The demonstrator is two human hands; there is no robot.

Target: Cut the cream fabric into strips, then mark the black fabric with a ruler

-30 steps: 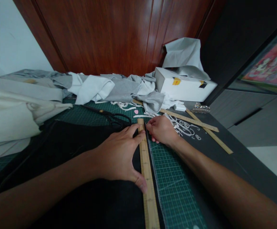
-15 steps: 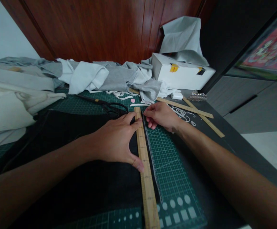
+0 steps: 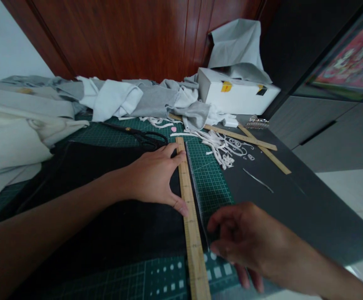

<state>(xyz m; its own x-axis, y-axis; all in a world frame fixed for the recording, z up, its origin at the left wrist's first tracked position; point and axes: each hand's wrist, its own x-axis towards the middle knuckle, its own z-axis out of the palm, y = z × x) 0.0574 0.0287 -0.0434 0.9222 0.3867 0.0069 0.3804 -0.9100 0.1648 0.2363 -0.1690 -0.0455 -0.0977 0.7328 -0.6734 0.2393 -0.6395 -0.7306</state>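
Black fabric [image 3: 131, 233] lies flat over a green cutting mat [image 3: 214, 183], its stitched right edge running beside a wooden ruler [image 3: 189, 208]. My left hand [image 3: 153, 177] presses on the ruler and fabric, thumb and fingers spread apart. Near the lower end of that stitched edge is my right hand [image 3: 246, 241], slightly blurred, with fingers curved and apart and nothing visible between them. Black scissors [image 3: 140, 135] rest on the mat beyond my left hand.
White fabric strips [image 3: 220, 148] lie beyond the mat's right side, near two crossed rulers [image 3: 246, 138]. A white box [image 3: 237, 93] stands at the back. Grey and white cloths [image 3: 156, 98] line the back edge. Cream fabric [image 3: 12, 137] is piled at left.
My right hand has moved from the ruler's far end toward me, down along the fabric edge, and its fingers have opened. My left hand stays on the ruler.
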